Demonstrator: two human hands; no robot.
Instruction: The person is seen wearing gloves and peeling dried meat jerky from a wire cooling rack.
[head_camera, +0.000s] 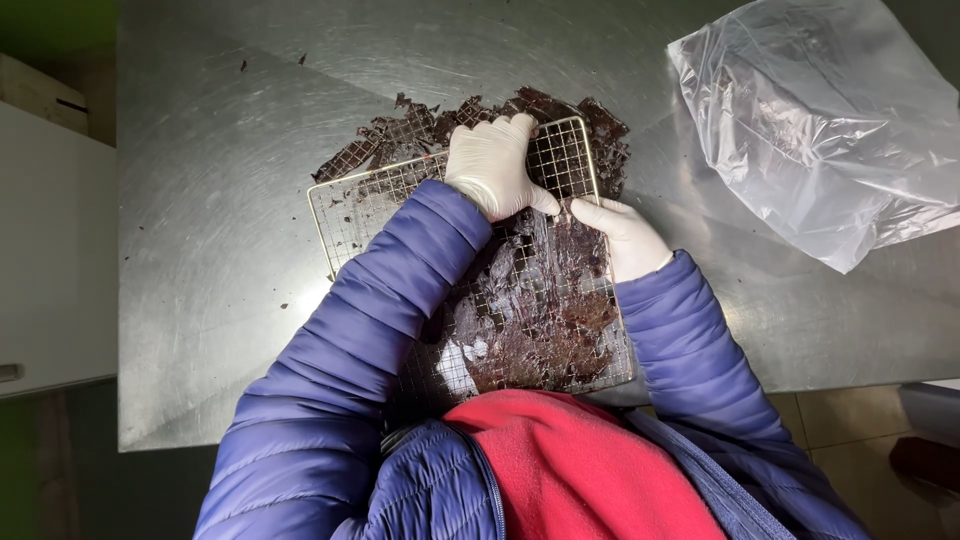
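Note:
A square wire grid rack (355, 205) lies flat on a steel table (210, 260), covered across its near half by a thin dark brown dried sheet (545, 320). My left hand (492, 165), in a white glove, presses down on the rack's far part with fingers curled over the mesh. My right hand (625, 235), also gloved, rests at the rack's right edge, its fingers touching the dark sheet. Broken dark flakes (400, 135) lie on the table beyond the rack's far edge. Both arms wear blue puffer sleeves.
A large crumpled clear plastic bag (830, 125) lies at the table's far right. A white cabinet (50, 250) stands left of the table. Small dark crumbs dot the steel near the far left. The table's near edge runs under my arms.

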